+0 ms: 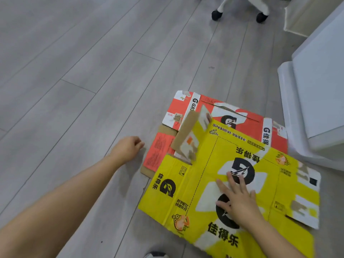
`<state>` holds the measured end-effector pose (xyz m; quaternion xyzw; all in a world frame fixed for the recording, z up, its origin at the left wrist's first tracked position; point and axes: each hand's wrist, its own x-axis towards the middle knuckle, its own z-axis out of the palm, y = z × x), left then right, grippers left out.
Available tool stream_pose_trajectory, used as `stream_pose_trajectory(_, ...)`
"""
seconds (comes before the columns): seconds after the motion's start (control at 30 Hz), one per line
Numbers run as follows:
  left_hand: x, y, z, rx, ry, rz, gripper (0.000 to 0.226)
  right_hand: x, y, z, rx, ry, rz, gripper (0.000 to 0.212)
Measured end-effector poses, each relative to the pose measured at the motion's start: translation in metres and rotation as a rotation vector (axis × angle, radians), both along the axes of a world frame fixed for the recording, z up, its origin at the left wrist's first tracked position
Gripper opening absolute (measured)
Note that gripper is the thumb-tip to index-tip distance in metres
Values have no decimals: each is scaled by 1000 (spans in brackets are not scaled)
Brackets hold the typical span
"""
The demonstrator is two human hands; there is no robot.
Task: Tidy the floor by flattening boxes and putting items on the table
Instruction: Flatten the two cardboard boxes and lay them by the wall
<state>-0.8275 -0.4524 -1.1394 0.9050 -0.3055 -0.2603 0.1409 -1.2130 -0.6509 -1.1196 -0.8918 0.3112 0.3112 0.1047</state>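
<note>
On the flattened yellow box (195, 183), the right grip (240, 200) is pressed flat, fingers (222, 187) spread; the left grip (126, 148) is held loosely curled, empty, above the grey floor (93, 71). A red box (178, 107) is overlapped beneath, near white furniture (320, 90).

Printed cardboard boxes, yellow box (232, 183) & red box (242, 120) (raw brown edges), matt grey wood-look floor (83, 71).

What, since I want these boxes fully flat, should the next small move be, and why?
Probably press down the raised flap with the left hand, which is free nearby. The right hand pins the yellow box flat on the orange box, but that flap stands up.
</note>
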Motion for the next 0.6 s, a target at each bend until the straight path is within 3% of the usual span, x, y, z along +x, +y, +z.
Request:
stream_pose_trajectory(0.1, -29, -16, 8, -152, -103, -115, 27, 5, -1, -10, 25, 9, -24, 73)
stream_pose_trajectory(0.2, -75, -39, 22, -364, -343, -350, 26, 5, -3, -7, 43, 8, -33, 74)
stream_pose_trajectory(0.27, -112, -50, 27, -469, -401, -536, 28, 4, 0, -6, 34, 9, -42, 73)
stream_pose_trajectory(0.33, -152, -53, 21, -363, -325, -769, 42, 2, 10, -4, 29, -22, -54, 69)
stream_pose_trajectory(0.4, -185, -46, 11, -108, -248, -960, 63, -4, 25, -2, 34, -63, -41, 70)
stream_pose_trajectory(0.5, -205, -35, -5, 66, -240, -1002, 85, -24, 46, -1, 77, -60, 62, 87)
stream_pose_trajectory(0.6, -206, -30, -9, 133, -269, -964, 90, -58, 73, -4, 45, -24, 224, 108)
